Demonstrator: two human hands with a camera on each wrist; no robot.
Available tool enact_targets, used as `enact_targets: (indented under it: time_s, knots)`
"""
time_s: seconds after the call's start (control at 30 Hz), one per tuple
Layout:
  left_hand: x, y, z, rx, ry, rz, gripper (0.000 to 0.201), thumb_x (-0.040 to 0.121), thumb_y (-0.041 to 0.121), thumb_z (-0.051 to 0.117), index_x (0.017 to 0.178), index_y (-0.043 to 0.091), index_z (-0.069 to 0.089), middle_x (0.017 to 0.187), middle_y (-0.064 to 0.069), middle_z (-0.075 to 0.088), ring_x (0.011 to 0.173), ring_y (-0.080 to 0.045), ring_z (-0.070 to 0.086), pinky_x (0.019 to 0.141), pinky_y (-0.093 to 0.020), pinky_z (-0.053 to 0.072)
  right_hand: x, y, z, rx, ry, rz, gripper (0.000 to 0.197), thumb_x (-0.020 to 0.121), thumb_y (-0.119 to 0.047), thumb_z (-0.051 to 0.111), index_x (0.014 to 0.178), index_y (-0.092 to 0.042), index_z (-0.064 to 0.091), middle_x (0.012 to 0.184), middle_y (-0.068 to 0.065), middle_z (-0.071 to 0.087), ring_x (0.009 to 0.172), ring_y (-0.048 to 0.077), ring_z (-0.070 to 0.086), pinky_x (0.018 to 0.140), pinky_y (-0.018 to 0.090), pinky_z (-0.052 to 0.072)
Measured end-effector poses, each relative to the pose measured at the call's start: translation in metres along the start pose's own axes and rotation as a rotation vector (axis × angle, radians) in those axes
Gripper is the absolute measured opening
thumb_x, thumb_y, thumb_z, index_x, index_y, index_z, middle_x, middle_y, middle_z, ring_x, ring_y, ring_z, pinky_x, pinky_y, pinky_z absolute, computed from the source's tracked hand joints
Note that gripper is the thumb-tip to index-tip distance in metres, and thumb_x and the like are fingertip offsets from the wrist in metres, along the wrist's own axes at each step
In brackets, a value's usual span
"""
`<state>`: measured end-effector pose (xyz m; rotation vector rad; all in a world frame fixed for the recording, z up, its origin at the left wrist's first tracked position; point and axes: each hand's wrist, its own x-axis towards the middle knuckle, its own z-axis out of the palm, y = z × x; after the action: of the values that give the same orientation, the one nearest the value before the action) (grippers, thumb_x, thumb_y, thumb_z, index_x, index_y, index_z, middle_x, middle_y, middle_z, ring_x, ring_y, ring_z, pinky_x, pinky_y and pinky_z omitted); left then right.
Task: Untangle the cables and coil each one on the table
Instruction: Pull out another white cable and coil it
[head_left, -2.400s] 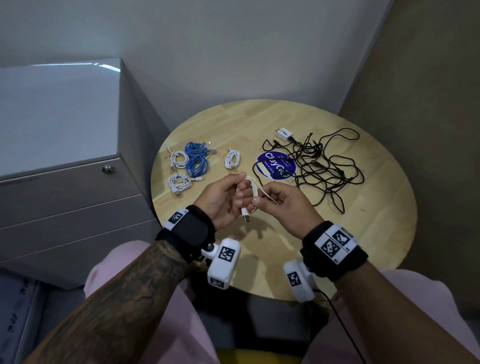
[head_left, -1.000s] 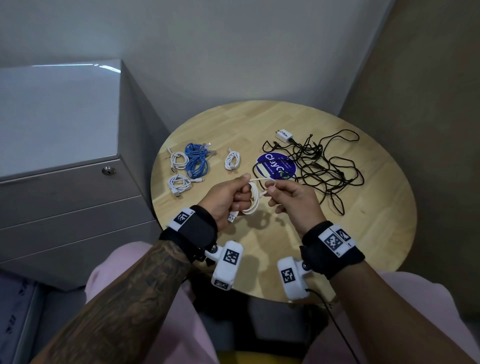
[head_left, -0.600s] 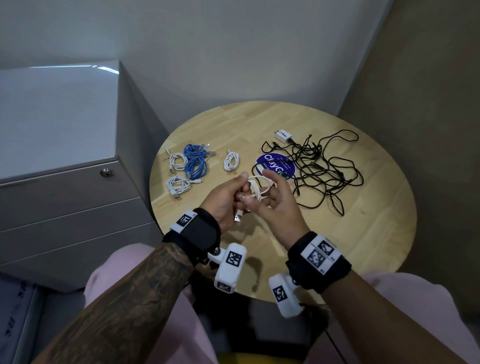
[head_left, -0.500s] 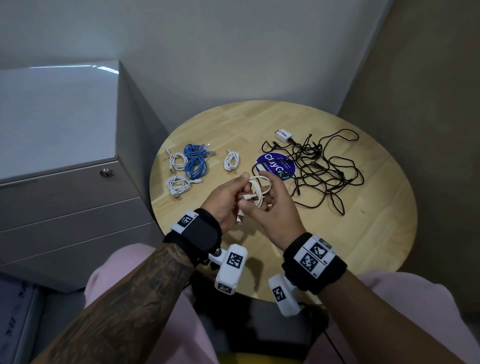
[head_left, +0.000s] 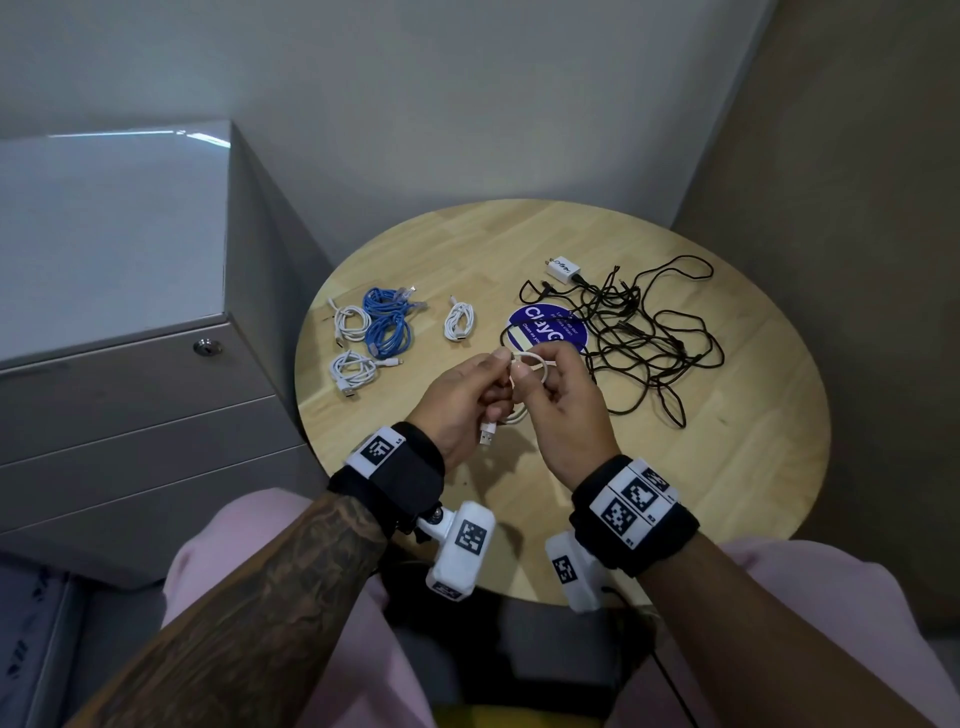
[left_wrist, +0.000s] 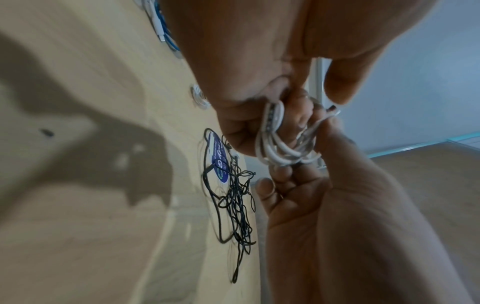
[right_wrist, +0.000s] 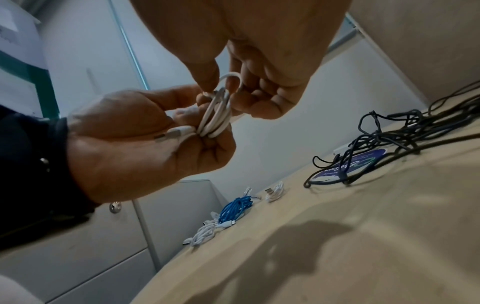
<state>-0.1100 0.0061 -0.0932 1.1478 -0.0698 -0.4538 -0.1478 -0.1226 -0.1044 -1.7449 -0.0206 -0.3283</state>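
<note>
Both hands hold one white USB cable (head_left: 524, 387) above the round wooden table (head_left: 727, 467). My left hand (head_left: 460, 402) grips its coiled loops (right_wrist: 217, 115), and the USB plug (head_left: 487, 434) hangs below the fist. My right hand (head_left: 563, 400) pinches the loose end loop (right_wrist: 231, 79) at the top of the coil. The coil (left_wrist: 283, 144) shows between both hands in the left wrist view. A tangle of black cables (head_left: 639, 332) lies on the table to the right of the hands.
Three white coiled cables (head_left: 350, 322) (head_left: 353, 371) (head_left: 460, 322) and blue coiled cables (head_left: 387, 322) lie at the table's left. A blue round sticker (head_left: 545, 327) and a white charger (head_left: 563, 267) sit by the black tangle. A grey drawer cabinet (head_left: 130, 322) stands left of the table.
The loose length of the white cable has been wound into a small coil in my left hand. My right hand moved in close and now pinches the end at the coil's top.
</note>
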Motion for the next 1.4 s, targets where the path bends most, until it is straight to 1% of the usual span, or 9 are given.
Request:
enact_targets:
  time_s: [0.13,0.33,0.57,0.67,0.77,0.9,1.07,1.27,1.4]
  knots:
    - [0.005,-0.001,-0.005,0.023,-0.004,0.04,0.024,0.101,0.026,0.05,0.097,0.003,0.054,0.063,0.002,0.034,0.052,-0.007,0.027,0.046,-0.015,0.026,0.006,0.0,-0.007,-0.041,0.028,-0.058,0.009,0.101,-0.018,0.059,0.103,-0.021,0.067,0.097,0.0,0.07,0.089,0.011,0.064,0.082,0.035,0.054]
    - [0.003,-0.001,-0.003,0.23,0.0,0.1,0.03,0.1,0.025,0.05,0.077,0.006,0.05,0.052,0.009,0.036,0.046,-0.008,0.026,0.045,-0.018,0.025,0.004,-0.008,-0.012,0.022,0.028,-0.084,0.023,0.095,-0.009,0.067,0.099,-0.03,0.073,0.099,0.002,0.074,0.092,0.019,0.067,0.08,0.022,0.052]
    - [0.001,0.0,-0.007,0.271,0.052,0.109,0.044,0.084,0.045,0.063,0.059,0.014,0.043,0.054,0.001,0.024,0.047,-0.012,0.017,0.045,-0.021,0.018,0.006,-0.009,-0.012,0.026,-0.071,-0.068,0.018,0.092,-0.006,0.071,0.11,-0.009,0.072,0.081,0.014,0.062,0.075,0.016,0.055,0.067,0.035,0.049]
    - [0.002,-0.001,-0.007,0.25,-0.005,0.03,0.041,0.098,0.032,0.053,0.064,0.012,0.044,0.052,0.004,0.027,0.046,-0.009,0.02,0.043,-0.018,0.02,0.011,-0.011,-0.016,-0.003,-0.087,-0.071,0.015,0.093,-0.004,0.068,0.103,-0.013,0.074,0.082,0.022,0.063,0.073,0.016,0.055,0.067,0.037,0.05]
    - [0.003,-0.003,-0.003,0.22,-0.101,-0.017,0.025,0.1,0.01,0.049,0.074,0.009,0.049,0.051,0.007,0.038,0.045,-0.006,0.026,0.043,-0.016,0.023,0.012,-0.008,-0.019,-0.041,0.019,-0.058,0.021,0.091,-0.001,0.067,0.101,-0.017,0.076,0.082,0.01,0.068,0.071,0.012,0.057,0.069,0.031,0.051]
    - [0.003,-0.002,-0.004,0.219,-0.062,0.036,0.032,0.099,0.011,0.052,0.067,0.014,0.053,0.052,0.005,0.034,0.045,-0.008,0.027,0.045,-0.019,0.024,0.011,-0.007,-0.023,0.04,-0.008,-0.018,0.025,0.096,-0.01,0.067,0.12,-0.016,0.069,0.078,0.009,0.064,0.068,0.014,0.06,0.07,0.03,0.053]
    - [0.002,-0.009,-0.006,0.264,-0.055,0.099,0.017,0.1,0.006,0.048,0.085,0.002,0.052,0.051,0.004,0.04,0.044,-0.008,0.031,0.047,-0.02,0.027,0.013,-0.006,-0.025,0.061,-0.169,0.152,0.014,0.095,-0.015,0.068,0.107,-0.016,0.077,0.079,0.0,0.068,0.07,0.008,0.056,0.066,0.023,0.049]
    - [0.006,-0.009,-0.006,0.342,-0.043,-0.019,0.015,0.091,0.006,0.062,0.079,0.006,0.053,0.057,-0.003,0.041,0.047,-0.011,0.032,0.047,-0.022,0.025,0.031,-0.009,-0.045,-0.016,0.153,0.099,0.018,0.098,-0.026,0.064,0.089,-0.018,0.077,0.064,-0.011,0.056,0.064,0.009,0.047,0.063,0.023,0.041]
    - [0.006,-0.013,-0.005,0.343,-0.166,-0.096,0.02,0.09,0.012,0.065,0.1,0.013,0.048,0.054,0.006,0.054,0.045,-0.007,0.04,0.046,-0.02,0.031,0.039,-0.011,-0.05,-0.056,0.275,0.049,0.016,0.098,-0.022,0.064,0.089,-0.016,0.076,0.077,-0.007,0.069,0.067,-0.002,0.056,0.071,0.023,0.048]
